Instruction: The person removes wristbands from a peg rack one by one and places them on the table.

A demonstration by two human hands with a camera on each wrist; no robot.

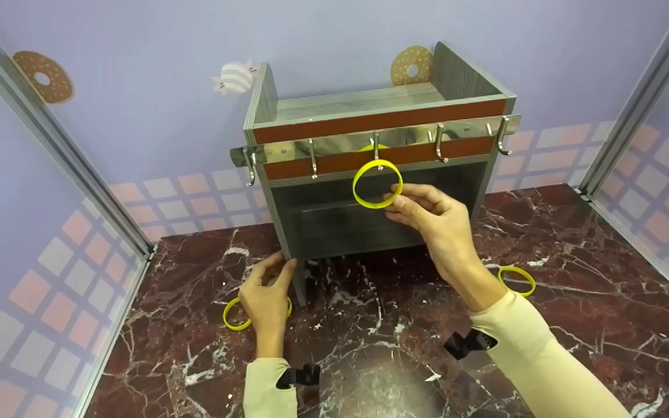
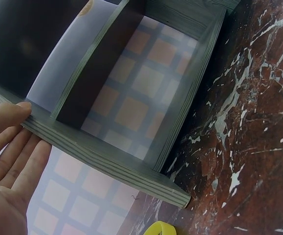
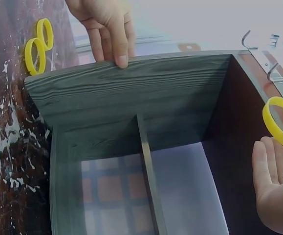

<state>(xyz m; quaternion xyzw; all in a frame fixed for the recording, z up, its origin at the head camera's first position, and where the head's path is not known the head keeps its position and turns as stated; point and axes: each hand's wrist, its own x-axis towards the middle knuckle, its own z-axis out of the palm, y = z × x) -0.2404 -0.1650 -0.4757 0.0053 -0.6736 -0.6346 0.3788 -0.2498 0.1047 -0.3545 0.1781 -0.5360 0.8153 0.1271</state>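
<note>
My right hand (image 1: 445, 226) pinches a yellow ring (image 1: 374, 205) between thumb and fingers. The ring is upright, and in the head view its top overlaps the tip of the middle hook (image 1: 376, 148); whether they touch I cannot tell. That hook belongs to a shiny metal hook rail (image 1: 340, 141) across the front of a grey wooden shelf unit (image 1: 468, 72). Down at the left, my left hand (image 1: 268, 290) grips the edge of the unit's side panel (image 2: 107, 159), thumb inside and fingers outside. A yellow arc, perhaps a reflection, shows on the rail behind the middle hook.
Two more yellow rings lie on the marbled floor by my left hand, one nearer ring (image 3: 28, 56) and one farther ring (image 3: 38, 33). Another ring (image 1: 511, 268) lies beside my right forearm. Patterned walls (image 1: 137, 87) enclose the back and sides.
</note>
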